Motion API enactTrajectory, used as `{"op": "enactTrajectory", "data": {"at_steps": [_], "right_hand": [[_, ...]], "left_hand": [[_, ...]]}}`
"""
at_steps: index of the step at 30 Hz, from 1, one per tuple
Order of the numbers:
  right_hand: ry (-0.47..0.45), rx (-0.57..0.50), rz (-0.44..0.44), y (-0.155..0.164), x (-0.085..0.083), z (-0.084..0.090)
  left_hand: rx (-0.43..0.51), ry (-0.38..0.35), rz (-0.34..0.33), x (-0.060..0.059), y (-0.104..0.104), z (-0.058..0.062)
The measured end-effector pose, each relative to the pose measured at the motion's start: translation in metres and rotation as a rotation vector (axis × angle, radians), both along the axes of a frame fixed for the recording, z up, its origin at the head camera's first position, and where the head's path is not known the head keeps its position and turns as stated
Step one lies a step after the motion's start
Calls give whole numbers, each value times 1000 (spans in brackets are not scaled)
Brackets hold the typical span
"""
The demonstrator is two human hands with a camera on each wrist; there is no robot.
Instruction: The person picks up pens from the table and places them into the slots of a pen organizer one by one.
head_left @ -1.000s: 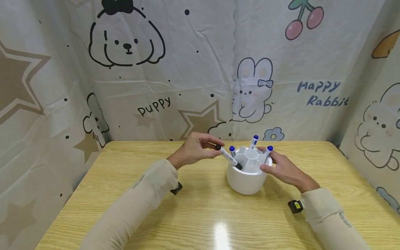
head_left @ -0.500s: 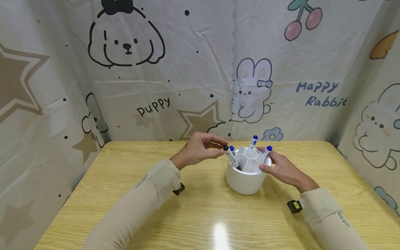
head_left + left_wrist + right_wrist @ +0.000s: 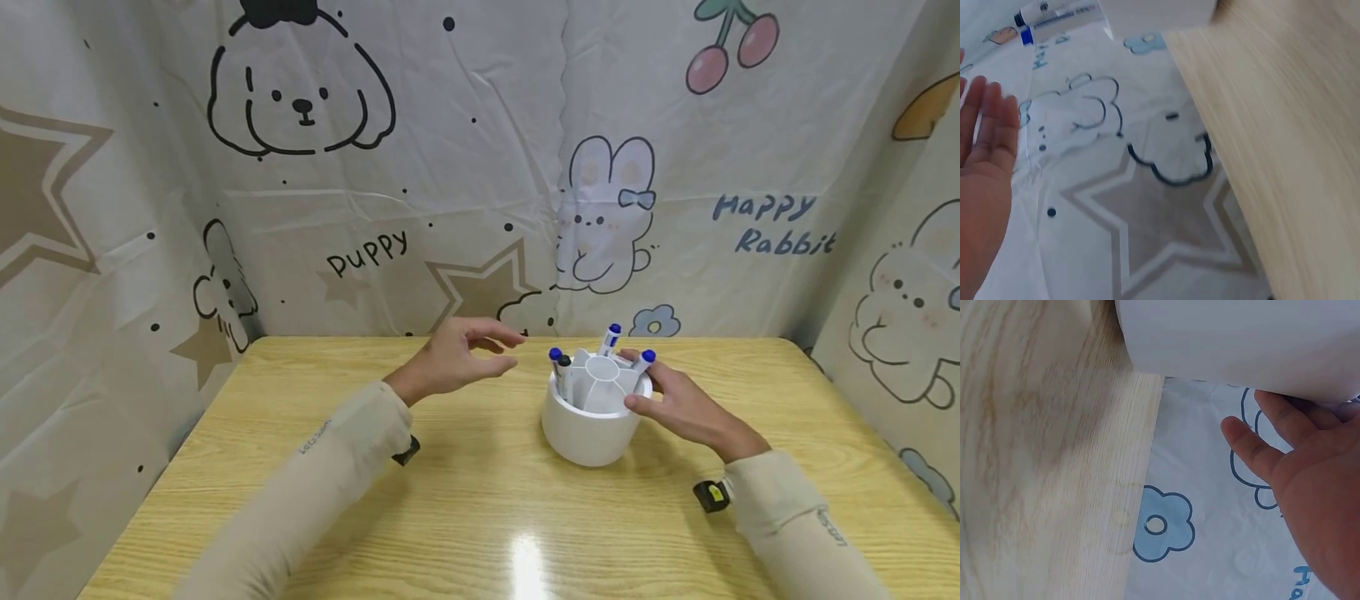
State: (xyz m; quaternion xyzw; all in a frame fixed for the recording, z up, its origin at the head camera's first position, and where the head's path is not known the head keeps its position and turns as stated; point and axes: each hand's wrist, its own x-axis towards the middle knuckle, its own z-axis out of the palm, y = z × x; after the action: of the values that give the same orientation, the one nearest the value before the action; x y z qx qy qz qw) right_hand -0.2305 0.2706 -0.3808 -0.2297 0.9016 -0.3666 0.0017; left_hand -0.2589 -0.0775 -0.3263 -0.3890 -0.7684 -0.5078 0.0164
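Note:
The white round pen holder (image 3: 592, 437), divided inside by fins round a central ring, stands on the table. At its left side, a black-capped marker (image 3: 565, 382) leans close beside a blue-capped marker (image 3: 555, 357). Two more blue-capped markers stand in it, a back marker (image 3: 611, 337) and a right marker (image 3: 645, 360). My left hand (image 3: 462, 357) hovers left of the holder, thumb and fingers apart, holding nothing. Around the holder's right side, my right hand (image 3: 686, 408) grips with the thumb at the near rim and fingers behind, partly hidden by the holder.
The wooden table (image 3: 450, 517) ends at a back edge against a printed cloth (image 3: 337, 192), which also hangs on both sides. A black wrist camera (image 3: 407, 451) sits under the left sleeve and another wrist camera (image 3: 711, 496) under the right.
The black-capped marker, held slanted by my left hand before, now stands in the pen holder. My left hand has let go and drawn back leftward. My right hand keeps its place.

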Motion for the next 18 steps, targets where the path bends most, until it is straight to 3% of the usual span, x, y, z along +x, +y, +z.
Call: {"op": "enactTrajectory", "data": {"at_steps": [4,13,18], "right_hand": [[-9,26,-4,1,2,2],[-23,68,2,7,6,13],[-36,141,-40,11,9,18]], "left_hand": [[-128,82,70,2,-16,2],[-424,48,219,10,-52,9],[-547,103,295,19,-73,10]]}}
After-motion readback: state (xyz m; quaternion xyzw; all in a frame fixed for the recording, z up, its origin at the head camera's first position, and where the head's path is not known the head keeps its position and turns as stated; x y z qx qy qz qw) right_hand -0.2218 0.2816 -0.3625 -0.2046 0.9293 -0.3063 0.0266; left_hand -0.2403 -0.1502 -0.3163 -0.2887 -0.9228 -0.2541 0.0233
